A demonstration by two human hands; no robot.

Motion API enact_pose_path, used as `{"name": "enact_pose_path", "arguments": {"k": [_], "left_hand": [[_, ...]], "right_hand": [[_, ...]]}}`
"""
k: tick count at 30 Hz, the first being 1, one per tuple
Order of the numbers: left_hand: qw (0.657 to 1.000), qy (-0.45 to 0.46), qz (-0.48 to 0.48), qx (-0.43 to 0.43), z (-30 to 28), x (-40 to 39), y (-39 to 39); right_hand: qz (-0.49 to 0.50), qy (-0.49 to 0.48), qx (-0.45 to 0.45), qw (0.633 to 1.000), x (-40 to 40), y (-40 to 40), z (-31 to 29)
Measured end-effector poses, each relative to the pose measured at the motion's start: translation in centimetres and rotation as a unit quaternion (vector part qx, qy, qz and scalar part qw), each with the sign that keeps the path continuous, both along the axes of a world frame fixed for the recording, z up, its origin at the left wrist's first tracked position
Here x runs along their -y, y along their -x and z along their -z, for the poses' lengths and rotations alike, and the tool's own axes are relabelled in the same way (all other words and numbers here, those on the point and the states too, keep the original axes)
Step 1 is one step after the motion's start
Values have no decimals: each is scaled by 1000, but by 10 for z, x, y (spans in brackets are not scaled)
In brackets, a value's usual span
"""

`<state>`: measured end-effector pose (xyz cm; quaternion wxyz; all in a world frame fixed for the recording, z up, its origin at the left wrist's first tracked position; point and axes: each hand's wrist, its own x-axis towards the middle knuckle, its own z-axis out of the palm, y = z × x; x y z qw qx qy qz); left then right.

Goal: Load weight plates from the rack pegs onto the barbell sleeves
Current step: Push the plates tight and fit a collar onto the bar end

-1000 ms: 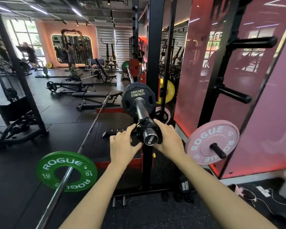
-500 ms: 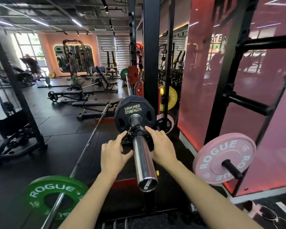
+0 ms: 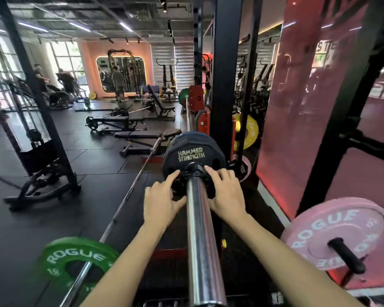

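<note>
Black plate [image 3: 192, 155], centre frame: seated on barbell sleeve [image 3: 201, 229], whose long axis runs toward me. My left hand [image 3: 162, 201] and right hand [image 3: 225, 193] grip collar [image 3: 194, 176] from either side, equally near.

Two bare forearms reach up from the bottom edge, with no sleeves, watch, bands or gloves on them. The left hand [image 3: 162, 202] and right hand [image 3: 225, 196] are bare too, with no rings showing on the fingers that can be seen. The nails are short and unpainted. No clothing shows anywhere.
</note>
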<state>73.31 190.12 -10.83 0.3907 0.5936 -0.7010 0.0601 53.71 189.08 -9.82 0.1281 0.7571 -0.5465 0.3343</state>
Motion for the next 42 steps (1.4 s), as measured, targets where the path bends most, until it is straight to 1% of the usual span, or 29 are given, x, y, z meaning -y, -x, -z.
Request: {"name": "enact_pose_path", "arguments": {"k": [4, 8, 14, 15, 17, 19, 22, 25, 29, 32, 35, 40, 42], "left_hand": [[1000, 7, -11, 8, 1, 9, 1], [1000, 9, -2, -1, 5, 13, 0], [1000, 1, 13, 8, 1, 11, 1], [1000, 3, 16, 0, 2, 9, 2], [999, 0, 23, -50, 3, 6, 6], [995, -28, 35, -85, 6, 4, 9], [991, -65, 58, -100, 11, 4, 12], [993, -27, 79, -88, 13, 4, 17], [991, 6, 88, -101, 10, 7, 21], [989, 6, 90, -118, 9, 6, 24], [985, -16, 87, -147, 6, 5, 27], [986, -1, 88, -138, -3, 12, 31], [991, 18, 81, -107, -7, 16, 31]], "right_hand": [[15, 0, -7, 1000, 7, -2, -3], [19, -15, 3, 1000, 7, -3, -3], [40, -39, 15, 998, -2, -10, -5], [45, -47, 13, 998, -4, -11, -5], [53, -60, 15, 997, -7, -13, -4], [51, -65, 17, 996, -8, -11, -2], [25, -60, 28, 997, -8, -7, -4], [10, -49, 13, 999, -7, -4, -8], [-7, -38, -22, 999, -6, -1, -11], [-20, -20, -32, 999, -5, 0, -12], [-34, 4, -26, 999, -2, 0, -15], [-53, 10, -70, 996, 3, 3, -26], [-60, 10, -83, 995, 4, 3, -28]]}}
